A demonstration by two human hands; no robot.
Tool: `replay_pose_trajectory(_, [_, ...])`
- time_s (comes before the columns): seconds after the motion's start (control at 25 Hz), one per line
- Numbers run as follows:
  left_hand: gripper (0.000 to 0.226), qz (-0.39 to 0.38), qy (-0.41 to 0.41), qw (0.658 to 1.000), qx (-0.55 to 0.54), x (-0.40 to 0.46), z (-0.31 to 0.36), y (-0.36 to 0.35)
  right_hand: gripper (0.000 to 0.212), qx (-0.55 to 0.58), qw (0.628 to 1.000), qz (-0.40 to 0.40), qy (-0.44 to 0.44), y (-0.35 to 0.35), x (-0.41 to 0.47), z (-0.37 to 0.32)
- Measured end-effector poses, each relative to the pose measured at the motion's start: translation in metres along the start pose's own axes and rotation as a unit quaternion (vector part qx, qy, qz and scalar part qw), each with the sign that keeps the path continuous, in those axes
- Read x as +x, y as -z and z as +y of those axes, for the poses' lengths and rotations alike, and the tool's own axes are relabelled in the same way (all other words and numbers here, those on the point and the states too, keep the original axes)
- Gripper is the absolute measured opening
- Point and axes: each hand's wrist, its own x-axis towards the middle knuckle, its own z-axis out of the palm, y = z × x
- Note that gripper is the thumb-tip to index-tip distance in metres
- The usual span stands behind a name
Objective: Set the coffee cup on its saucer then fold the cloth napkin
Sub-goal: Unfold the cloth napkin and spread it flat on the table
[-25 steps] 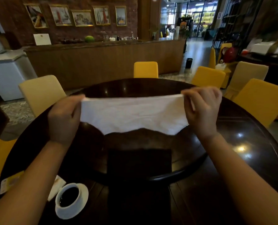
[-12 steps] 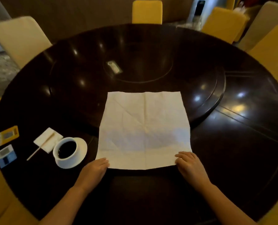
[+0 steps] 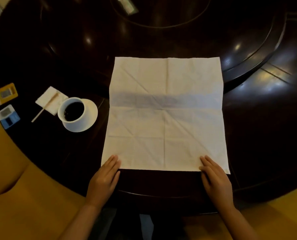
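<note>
A white cloth napkin point(image 3: 165, 115) lies spread flat and square on the dark round table point(image 3: 265, 127), creased in a cross and diagonals. My left hand point(image 3: 105, 177) rests flat with its fingertips on the napkin's near left corner. My right hand point(image 3: 215, 179) rests flat on the near right corner. Neither hand grips anything. To the left, a white cup point(image 3: 72, 112) full of dark coffee stands on its white saucer point(image 3: 90, 115).
Left of the cup lie a small paper napkin point(image 3: 47, 99) with a wooden stirrer point(image 3: 45, 108), a yellow timer point(image 3: 4, 94) and a blue timer point(image 3: 8, 116). A raised turntable point(image 3: 239, 49) fills the table's middle. Yellow chair seats point(image 3: 23, 196) flank me.
The napkin went from held up in the air by both hands to lying flat on the table. My view tipped downward and closer; my hands now press its near corners.
</note>
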Motion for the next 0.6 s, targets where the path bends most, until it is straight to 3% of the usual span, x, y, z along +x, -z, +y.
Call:
replay_pose_trajectory(0.16, [0.051,-0.074,-0.008,0.997,0.030,-0.032,-0.001,-0.002,0.035,0.007,1.000,-0.006,-0.010,-0.001,-0.028,-0.008])
replay_pose_trajectory(0.32, [0.053,-0.119,-0.014,0.991,0.067,-0.056,-0.004,0.000,0.049,-0.021,0.996,-0.088,0.016,0.000,-0.053,-0.004])
replay_pose_trajectory(0.48, [0.052,-0.130,-0.026,0.989,0.071,-0.074,0.001,0.003,0.050,-0.037,0.990,-0.131,0.024,0.005,-0.071,-0.007])
replay_pose_trajectory(0.6, [0.047,-0.088,-0.030,0.993,0.068,-0.077,0.010,0.014,0.048,-0.028,0.995,-0.100,0.009,0.013,-0.077,-0.018])
